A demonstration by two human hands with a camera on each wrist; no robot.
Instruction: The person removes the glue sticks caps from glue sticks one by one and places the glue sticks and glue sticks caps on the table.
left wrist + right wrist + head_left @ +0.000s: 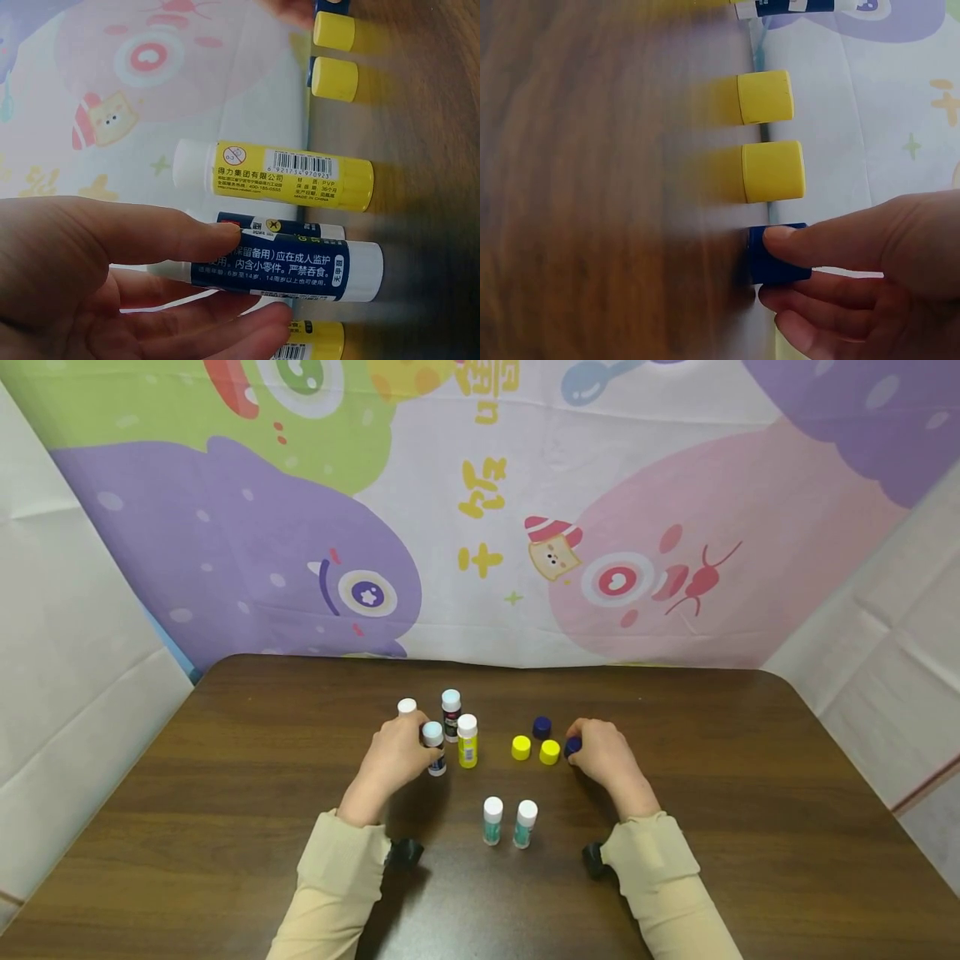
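Note:
My left hand [393,758] pinches a navy-labelled glue stick [292,266] upright, thumb on one side and fingers on the other. Close by it stand a yellow glue stick [468,752], another dark-labelled glue stick [451,717] and a white-topped glue stick [407,706] partly hidden behind the hand. Over on the right, my right hand [606,756] pinches a dark blue cap [776,271] between thumb and fingers at the tabletop. Two yellow caps [521,747] and a second dark blue cap [542,727] sit left of that hand.
Nearer the front of the brown table [750,793] stand two small glue sticks with green labels, a left one [492,822] and a right one [525,827]. A cartoon-printed cloth [480,618] hangs behind the table, with white sheets at both sides.

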